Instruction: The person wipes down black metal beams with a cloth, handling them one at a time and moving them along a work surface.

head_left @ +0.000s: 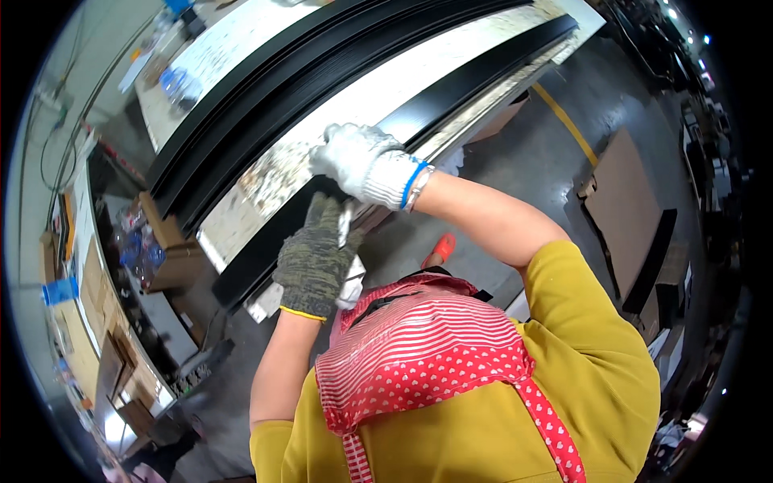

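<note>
A long black moulding strip (266,250) lies along the near edge of the table. My left hand (314,266), in a dark green mottled glove with a yellow cuff, is closed over the near edge of that strip, fingers on its top face. Beside its thumb side shows a crumpled white piece (349,282), its kind unclear. Farther up the strip, my right hand (362,165), in a white knit glove with a blue cuff, rests over the top with curled fingers. Whatever lies under the right palm is hidden.
Several more black mouldings (290,105) lie side by side across the pale table (398,90). A clear plastic bottle (179,84) stands behind them. At left is a cardboard box (173,262) of bottles. Flat cardboard (624,209) lies on the floor at right.
</note>
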`<state>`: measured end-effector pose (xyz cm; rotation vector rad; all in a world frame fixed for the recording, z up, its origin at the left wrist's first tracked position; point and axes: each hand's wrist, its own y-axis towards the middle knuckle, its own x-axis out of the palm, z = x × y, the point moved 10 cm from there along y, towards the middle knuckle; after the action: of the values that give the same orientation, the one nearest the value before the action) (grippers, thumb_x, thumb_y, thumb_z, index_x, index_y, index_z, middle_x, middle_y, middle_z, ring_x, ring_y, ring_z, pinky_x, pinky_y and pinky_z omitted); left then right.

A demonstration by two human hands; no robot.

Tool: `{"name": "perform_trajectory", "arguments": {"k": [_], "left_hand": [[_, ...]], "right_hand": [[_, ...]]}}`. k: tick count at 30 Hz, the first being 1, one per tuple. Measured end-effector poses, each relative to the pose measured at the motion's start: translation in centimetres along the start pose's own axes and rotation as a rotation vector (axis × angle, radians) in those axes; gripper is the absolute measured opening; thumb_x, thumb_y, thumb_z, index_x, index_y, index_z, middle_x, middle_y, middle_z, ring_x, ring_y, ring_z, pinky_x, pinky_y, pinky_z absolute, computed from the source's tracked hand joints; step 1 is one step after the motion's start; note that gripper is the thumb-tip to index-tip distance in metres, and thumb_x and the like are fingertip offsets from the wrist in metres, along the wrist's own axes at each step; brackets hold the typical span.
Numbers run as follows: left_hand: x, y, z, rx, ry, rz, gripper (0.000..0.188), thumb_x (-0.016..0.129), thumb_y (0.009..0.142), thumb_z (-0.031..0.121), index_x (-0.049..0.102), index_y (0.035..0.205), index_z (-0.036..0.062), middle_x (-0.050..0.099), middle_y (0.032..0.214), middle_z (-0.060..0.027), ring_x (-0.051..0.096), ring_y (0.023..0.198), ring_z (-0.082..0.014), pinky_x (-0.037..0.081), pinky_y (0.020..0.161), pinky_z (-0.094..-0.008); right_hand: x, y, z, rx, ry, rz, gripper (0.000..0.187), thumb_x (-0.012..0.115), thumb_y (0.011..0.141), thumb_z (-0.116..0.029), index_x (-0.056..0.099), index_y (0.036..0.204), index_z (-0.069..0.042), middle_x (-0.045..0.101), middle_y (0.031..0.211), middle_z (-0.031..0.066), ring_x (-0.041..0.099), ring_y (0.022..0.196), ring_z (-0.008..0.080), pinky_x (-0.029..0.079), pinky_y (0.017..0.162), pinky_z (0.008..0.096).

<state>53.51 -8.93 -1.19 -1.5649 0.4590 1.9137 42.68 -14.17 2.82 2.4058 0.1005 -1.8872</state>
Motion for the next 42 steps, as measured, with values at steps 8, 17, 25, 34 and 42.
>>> {"name": "perform_trajectory", "arguments": {"k": [8,17,25,34,42], "left_hand": [[-0.9,3.9,3.5,-0.207,0.152,-0.130,0.052,0.057,0.094,0.045,0.057,0.134,0.0118,0.053,0.141,-0.0159,0.057,0.121,-0.0335,0.048,0.100,-0.0410],[1.0,17.2,17.4,0.028,0.115,-0.119,0.051,0.057,0.094,0.042,0.055,0.136,0.0131,0.054,0.141,-0.0127,0.061,0.116,-0.0312,0.051,0.095,-0.0393],[0.4,22.3,22.5,0.160,0.054,-0.084,0.052,0.060,0.092,0.044,0.058,0.131,0.0092,0.054,0.140,-0.0154,0.067,0.102,-0.0341,0.055,0.086,-0.0421],[2.9,28.9,28.3,0.240,0.069,-0.294,0.057,0.053,0.096,0.043,0.052,0.138,0.0054,0.049,0.144,-0.0201,0.063,0.113,-0.0336,0.052,0.093,-0.0440],[4.3,34.6,36.9,0.380,0.045,-0.153,0.064,0.065,0.079,0.019,0.048,0.140,0.0048,0.044,0.148,-0.0207,0.066,0.103,-0.0373,0.053,0.087,-0.0457]], "right_hand": [[-8.2,-5.3,28.8,0.445,-0.106,0.194,0.026,0.055,0.090,-0.030,0.071,0.100,-0.012,0.066,0.106,0.0190,0.065,0.103,0.0354,0.052,0.087,0.0441],[-6.6,-3.0,30.5,0.066,-0.249,0.101,0.020,0.056,0.085,-0.023,0.073,0.089,-0.011,0.066,0.099,0.0180,0.066,0.097,0.0358,0.054,0.083,0.0447],[-10.9,-5.0,40.4,0.227,-0.119,0.099,0.023,0.059,0.090,-0.027,0.073,0.105,-0.016,0.066,0.109,0.0185,0.067,0.102,0.0335,0.053,0.091,0.0423],[-15.6,-8.1,58.0,0.591,-0.254,0.112,0.023,0.062,0.089,-0.026,0.073,0.101,-0.009,0.068,0.105,0.0204,0.069,0.096,0.0348,0.056,0.083,0.0423],[-14.5,-6.6,56.7,0.175,0.084,0.067,0.026,0.059,0.093,-0.033,0.073,0.102,-0.012,0.064,0.107,0.0195,0.067,0.097,0.0367,0.054,0.085,0.0452]]}}
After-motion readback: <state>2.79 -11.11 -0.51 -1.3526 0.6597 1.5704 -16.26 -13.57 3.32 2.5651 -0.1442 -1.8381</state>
